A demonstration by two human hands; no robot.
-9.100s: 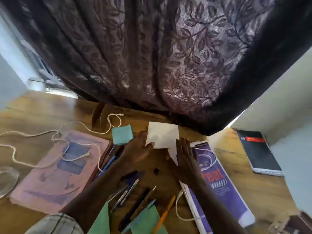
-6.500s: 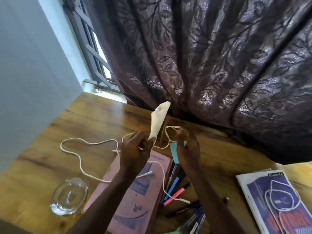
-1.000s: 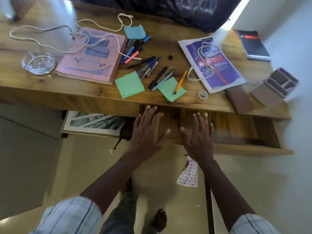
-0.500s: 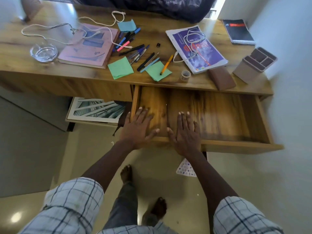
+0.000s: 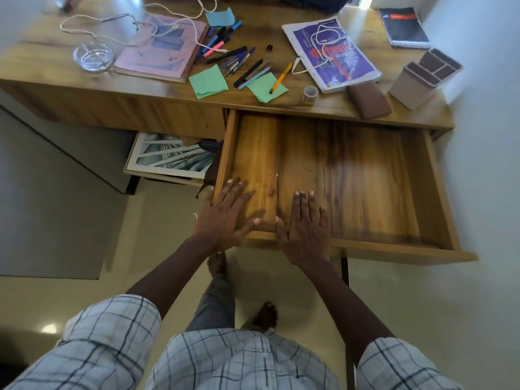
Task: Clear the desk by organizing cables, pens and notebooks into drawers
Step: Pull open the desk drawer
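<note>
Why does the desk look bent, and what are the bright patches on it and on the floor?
Head view: the wide-angle lens bows the desk along its front edge and splays the open drawer; light glares off the desk's far left top beside the glass ashtray; a small highlight gleams on the glossy floor; the frame's corners look soft.

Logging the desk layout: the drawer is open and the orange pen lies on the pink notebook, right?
Not quite. The head view shows the orange pen with its tip on a green sticky note, well apart from the pink notebook. The drawer is open.
</note>
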